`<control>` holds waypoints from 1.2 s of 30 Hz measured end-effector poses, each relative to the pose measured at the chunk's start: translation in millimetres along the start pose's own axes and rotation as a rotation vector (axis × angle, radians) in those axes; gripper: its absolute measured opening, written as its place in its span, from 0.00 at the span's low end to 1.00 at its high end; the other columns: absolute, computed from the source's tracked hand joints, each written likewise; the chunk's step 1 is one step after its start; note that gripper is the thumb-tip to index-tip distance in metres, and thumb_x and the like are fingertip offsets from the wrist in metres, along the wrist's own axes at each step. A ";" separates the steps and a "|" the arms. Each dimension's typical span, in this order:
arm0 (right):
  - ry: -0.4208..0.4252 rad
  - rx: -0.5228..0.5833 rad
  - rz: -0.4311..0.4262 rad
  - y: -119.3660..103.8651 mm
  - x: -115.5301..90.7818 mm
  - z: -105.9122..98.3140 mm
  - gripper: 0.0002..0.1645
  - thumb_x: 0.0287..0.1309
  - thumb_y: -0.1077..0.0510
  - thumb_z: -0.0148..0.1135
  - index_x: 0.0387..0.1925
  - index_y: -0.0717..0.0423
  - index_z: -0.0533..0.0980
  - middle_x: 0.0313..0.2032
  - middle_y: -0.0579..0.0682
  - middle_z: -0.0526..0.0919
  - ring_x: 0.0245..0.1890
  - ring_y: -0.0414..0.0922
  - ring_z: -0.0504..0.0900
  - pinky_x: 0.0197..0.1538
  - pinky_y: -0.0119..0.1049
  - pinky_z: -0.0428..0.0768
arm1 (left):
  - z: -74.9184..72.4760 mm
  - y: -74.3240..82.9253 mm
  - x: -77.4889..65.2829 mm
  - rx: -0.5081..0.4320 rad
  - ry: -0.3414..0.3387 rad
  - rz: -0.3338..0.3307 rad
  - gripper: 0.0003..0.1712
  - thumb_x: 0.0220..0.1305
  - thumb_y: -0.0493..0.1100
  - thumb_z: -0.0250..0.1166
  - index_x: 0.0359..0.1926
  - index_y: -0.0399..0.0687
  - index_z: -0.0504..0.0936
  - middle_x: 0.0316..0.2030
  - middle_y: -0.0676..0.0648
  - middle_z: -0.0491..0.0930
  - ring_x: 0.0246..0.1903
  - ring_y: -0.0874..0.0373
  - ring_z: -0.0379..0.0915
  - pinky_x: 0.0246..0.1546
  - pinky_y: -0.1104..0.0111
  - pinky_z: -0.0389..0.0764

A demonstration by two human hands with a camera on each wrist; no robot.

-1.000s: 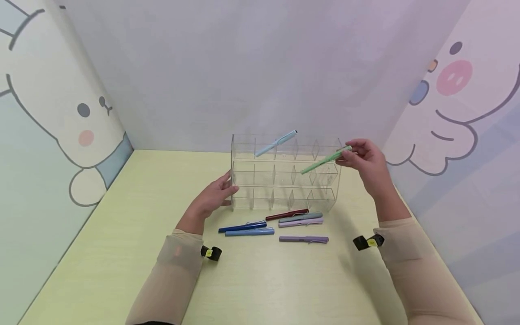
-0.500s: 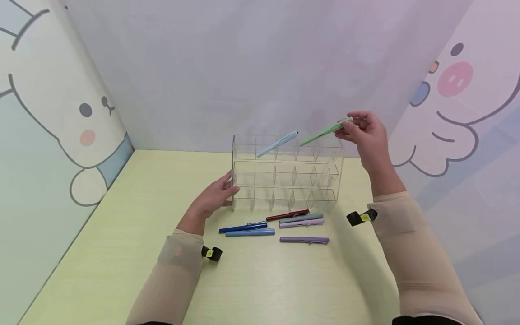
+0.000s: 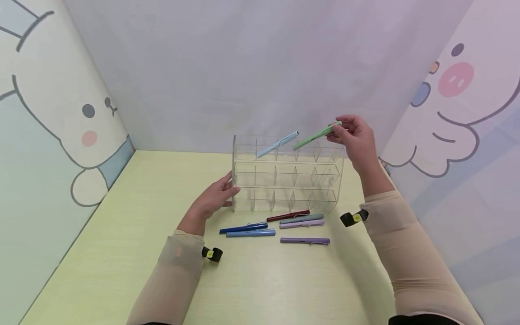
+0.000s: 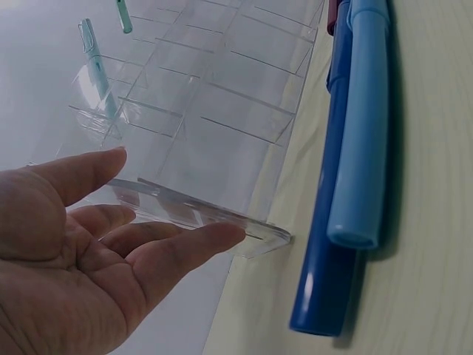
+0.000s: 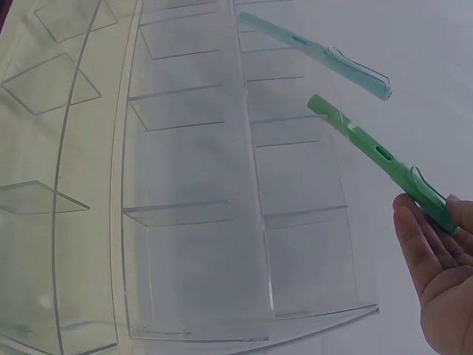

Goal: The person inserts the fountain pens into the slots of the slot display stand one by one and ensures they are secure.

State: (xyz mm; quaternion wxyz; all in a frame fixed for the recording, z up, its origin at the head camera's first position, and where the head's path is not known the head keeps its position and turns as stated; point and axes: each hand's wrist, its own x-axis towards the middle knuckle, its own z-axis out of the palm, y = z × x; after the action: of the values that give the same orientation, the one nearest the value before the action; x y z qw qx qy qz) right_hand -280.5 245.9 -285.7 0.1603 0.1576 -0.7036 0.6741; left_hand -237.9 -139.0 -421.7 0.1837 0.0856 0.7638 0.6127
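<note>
A clear acrylic rack [image 3: 284, 168] with three tiers of compartments stands on the table. My left hand [image 3: 213, 196] rests against its left side panel, thumb at the front edge and fingers loosely extended along the side; the left wrist view shows this hand [image 4: 96, 251] close up. Above the top tier, my right hand [image 3: 352, 140] pinches a green pen [image 3: 314, 136] near its cap end. The pen slants down to the left, its lower end overlapping the top tier in the head view. A light blue pen [image 3: 278, 144] leans in a top compartment, left of the green one.
In front of the rack lie dark blue [image 3: 243, 228], blue [image 3: 251, 233], dark red [image 3: 288, 215], grey-green [image 3: 301, 219], lilac [image 3: 302, 224] and purple pens [image 3: 304, 241]. A grey wall [image 3: 183, 81] rises behind the rack, with cartoon-printed walls on both sides.
My right hand has raised the green pen from in front of the middle tier to above the top tier, then shifted slightly left and down. My left hand has stayed at the rack's side.
</note>
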 end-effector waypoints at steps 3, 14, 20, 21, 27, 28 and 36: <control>-0.020 -0.013 0.017 4.2 -0.8 3.6 0.18 0.63 0.59 0.64 0.52 0.59 0.75 0.41 0.53 0.82 0.38 0.46 0.88 0.45 0.34 0.85 | -0.4 -0.5 -0.2 -0.001 -0.002 -0.001 0.41 0.73 0.49 0.57 0.78 0.71 0.44 0.75 0.43 0.55 0.69 0.47 0.61 0.61 0.47 0.74; -0.093 -0.208 0.051 13.4 -4.3 16.3 0.20 0.66 0.54 0.62 0.54 0.62 0.76 0.42 0.50 0.82 0.41 0.43 0.87 0.47 0.32 0.84 | -0.5 -0.5 -1.3 -0.001 -0.007 0.010 0.41 0.72 0.51 0.58 0.77 0.72 0.45 0.74 0.43 0.58 0.69 0.47 0.63 0.61 0.47 0.74; -0.124 -0.251 0.060 13.3 -4.5 19.0 0.22 0.66 0.53 0.62 0.54 0.62 0.76 0.42 0.49 0.82 0.42 0.45 0.86 0.50 0.34 0.84 | -1.0 0.3 -2.5 0.007 -0.001 0.005 0.41 0.73 0.50 0.57 0.77 0.72 0.45 0.75 0.43 0.55 0.69 0.46 0.62 0.61 0.47 0.74; -0.131 -0.258 0.061 13.1 -4.5 19.2 0.22 0.66 0.52 0.62 0.55 0.62 0.76 0.42 0.49 0.82 0.42 0.45 0.86 0.50 0.34 0.83 | -1.1 0.4 -2.6 0.007 0.001 0.003 0.41 0.73 0.49 0.57 0.77 0.72 0.44 0.75 0.43 0.55 0.69 0.46 0.62 0.61 0.47 0.74; -0.152 -0.288 0.066 12.1 -4.8 20.0 0.22 0.66 0.50 0.61 0.55 0.59 0.76 0.43 0.49 0.82 0.42 0.41 0.85 0.48 0.27 0.83 | -0.7 0.7 -2.1 0.007 0.008 0.003 0.40 0.74 0.46 0.55 0.77 0.72 0.44 0.75 0.42 0.54 0.69 0.45 0.62 0.60 0.47 0.74; -0.156 -0.295 0.065 11.9 -4.7 20.2 0.23 0.66 0.49 0.61 0.56 0.58 0.76 0.43 0.49 0.82 0.42 0.41 0.84 0.48 0.27 0.82 | -0.5 0.8 -2.1 0.007 0.009 0.004 0.40 0.74 0.46 0.55 0.77 0.72 0.44 0.75 0.42 0.54 0.69 0.45 0.62 0.60 0.46 0.74; -0.170 -0.324 0.061 11.4 -4.5 20.9 0.23 0.66 0.49 0.60 0.57 0.58 0.76 0.43 0.48 0.82 0.42 0.39 0.84 0.48 0.26 0.82 | -0.5 0.4 -1.9 0.011 0.009 -0.004 0.41 0.73 0.50 0.57 0.77 0.73 0.44 0.75 0.43 0.54 0.69 0.45 0.62 0.61 0.48 0.74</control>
State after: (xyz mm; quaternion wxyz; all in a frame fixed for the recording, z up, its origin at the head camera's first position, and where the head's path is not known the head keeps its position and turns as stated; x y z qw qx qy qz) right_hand -281.8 225.5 -298.7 0.1034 0.1647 -0.8183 0.5409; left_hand -236.5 -140.1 -420.9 0.1810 0.0824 0.7681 0.6086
